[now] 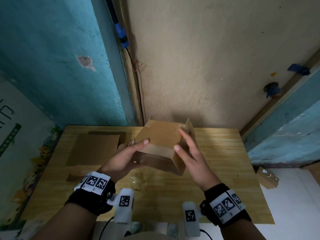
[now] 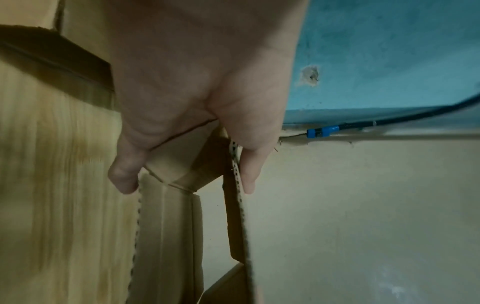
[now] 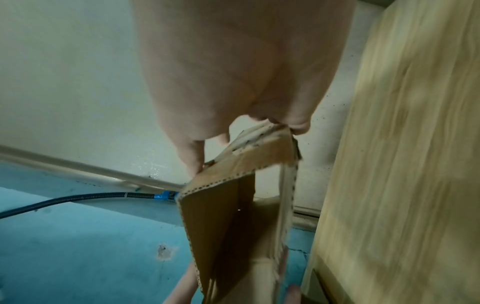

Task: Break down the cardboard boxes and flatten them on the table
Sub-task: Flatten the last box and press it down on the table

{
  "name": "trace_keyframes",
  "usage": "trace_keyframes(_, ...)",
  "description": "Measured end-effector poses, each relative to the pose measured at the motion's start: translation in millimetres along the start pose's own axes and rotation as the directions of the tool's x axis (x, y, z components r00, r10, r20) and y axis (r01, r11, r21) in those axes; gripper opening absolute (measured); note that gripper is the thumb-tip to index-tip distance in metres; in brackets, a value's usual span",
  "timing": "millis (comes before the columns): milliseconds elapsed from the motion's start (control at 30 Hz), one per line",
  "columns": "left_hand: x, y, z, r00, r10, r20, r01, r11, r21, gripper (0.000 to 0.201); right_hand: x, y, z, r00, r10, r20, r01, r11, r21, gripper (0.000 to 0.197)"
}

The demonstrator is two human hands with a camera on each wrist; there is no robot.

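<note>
both hands hold one cardboard box [image 1: 160,135] up over the middle of the wooden table [image 1: 216,170], tilted so a broad brown panel faces the head camera and the open end points down toward the person. the left hand [image 1: 124,157] grips the box's left near corner, thumb lying on top of the panel and fingers curled underneath; in the left wrist view a fingertip [image 2: 124,181] and the thumb sit on either side of the corrugated edges, with the box [image 2: 168,236] hanging below them. the right hand [image 1: 190,153] clasps the right side, thumb tip on the panel's near right corner and fingers reaching up along the side wall, where a flap stands up behind them. in the right wrist view the fingers [image 3: 194,156] pinch a torn, ragged corner of the box [image 3: 223,226]. a flattened sheet of cardboard [image 1: 93,148] lies flat on the left part of the table, just beside the held box. another small box [image 1: 267,178] rests on the white floor to the right of the table. a black cable with blue tape [image 1: 123,38] runs down the wall corner.
</note>
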State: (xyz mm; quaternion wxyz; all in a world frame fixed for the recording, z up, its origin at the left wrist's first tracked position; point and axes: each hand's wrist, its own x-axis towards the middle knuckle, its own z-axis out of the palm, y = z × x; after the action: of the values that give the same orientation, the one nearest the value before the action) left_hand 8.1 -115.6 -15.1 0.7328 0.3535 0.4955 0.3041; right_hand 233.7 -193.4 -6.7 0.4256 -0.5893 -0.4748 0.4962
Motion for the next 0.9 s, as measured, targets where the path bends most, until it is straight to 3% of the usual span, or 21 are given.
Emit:
trace_keyframes(100, 4, 7, -3, 0.999, -0.042, -0.014, 0.039, 0.988, -0.150, 0.027, 13, 13, 0, 0.977, 0.004, -0.211, 0.014, 0.996, 0.087, 0.098)
trace_keyframes(133, 4, 9, -3, 0.999, -0.049, -0.009, 0.046, 0.982, -0.182, 0.026, 16, 15, -1, 0.964, 0.043, -0.261, -0.008, 0.991, 0.133, 0.098)
trace_keyframes(200, 5, 11, -1, 0.999, -0.041, 0.015, 0.044, 0.974, -0.224, 0.026, 21, 17, -3, 0.945, 0.135, -0.297, -0.059, 0.966, 0.253, 0.073)
trace_keyframes(267, 5, 13, -3, 0.999, -0.046, 0.016, 0.049, 0.976, -0.212, 0.027, 26, 17, -8, 0.945, 0.217, -0.243, -0.109, 0.914, 0.392, 0.043)
trace_keyframes(300, 5, 15, -6, 0.998, -0.053, 0.025, 0.057, 0.983, -0.177, 0.038, 26, 19, -11, 0.949, 0.225, -0.220, -0.116, 0.900, 0.420, 0.037)
trace_keyframes(367, 4, 17, -14, 0.995, -0.075, 0.062, 0.078, 0.996, -0.040, 0.079, 28, 21, -19, 0.956, 0.182, -0.231, -0.092, 0.931, 0.354, 0.040)
trace_keyframes(400, 4, 17, -18, 0.992, -0.087, 0.093, 0.085, 0.996, 0.023, 0.087, 27, 20, -22, 0.963, 0.149, -0.222, -0.078, 0.951, 0.300, 0.044)
trace_keyframes(533, -3, 13, -18, 0.993, -0.064, 0.098, 0.039, 0.969, 0.245, 0.042, 25, 17, -24, 0.994, 0.097, -0.059, -0.087, 0.985, 0.150, 0.051)
trace_keyframes(600, -2, 6, -19, 0.997, 0.046, 0.059, -0.063, 0.943, 0.328, 0.045, 25, 17, -21, 0.995, 0.097, -0.036, -0.091, 0.985, 0.148, 0.052)
trace_keyframes(733, -1, -2, -23, 0.989, 0.150, 0.012, -0.147, 0.949, 0.280, 0.081, 25, 18, -17, 0.993, 0.116, -0.030, -0.111, 0.983, 0.149, 0.050)
trace_keyframes(900, 4, -9, -28, 0.984, 0.180, -0.013, -0.175, 0.971, 0.164, 0.050, 28, 19, -20, 0.958, 0.273, 0.084, -0.285, 0.934, 0.215, 0.033)
